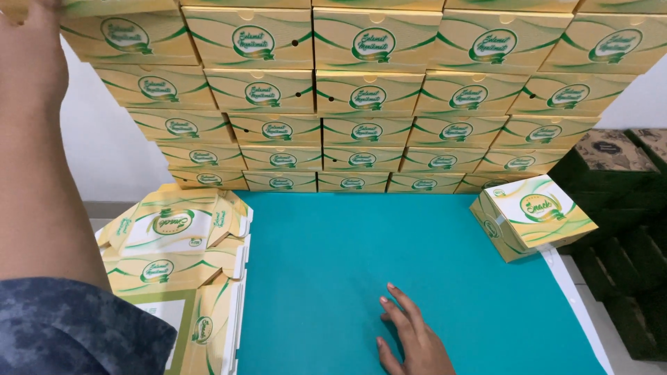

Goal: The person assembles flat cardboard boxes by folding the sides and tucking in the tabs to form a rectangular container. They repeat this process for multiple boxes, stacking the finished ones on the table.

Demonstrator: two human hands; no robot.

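My left hand [28, 28] reaches up at eleven o'clock to the top box [128, 35] of the stack; its grip is cut off, so I cannot tell. My right hand [410, 340] lies open and flat, holding nothing, on the teal mat [347, 243] at six o'clock, with a lone box [531, 215] at three.

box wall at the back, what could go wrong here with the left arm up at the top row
1. The left hand touches the top-left box of the tall box wall; a nudge might topple rows onto the teal mat.
2. The flat cartons lie unevenly beside the left forearm and could slide off.
3. The right hand rests where falling boxes might land.
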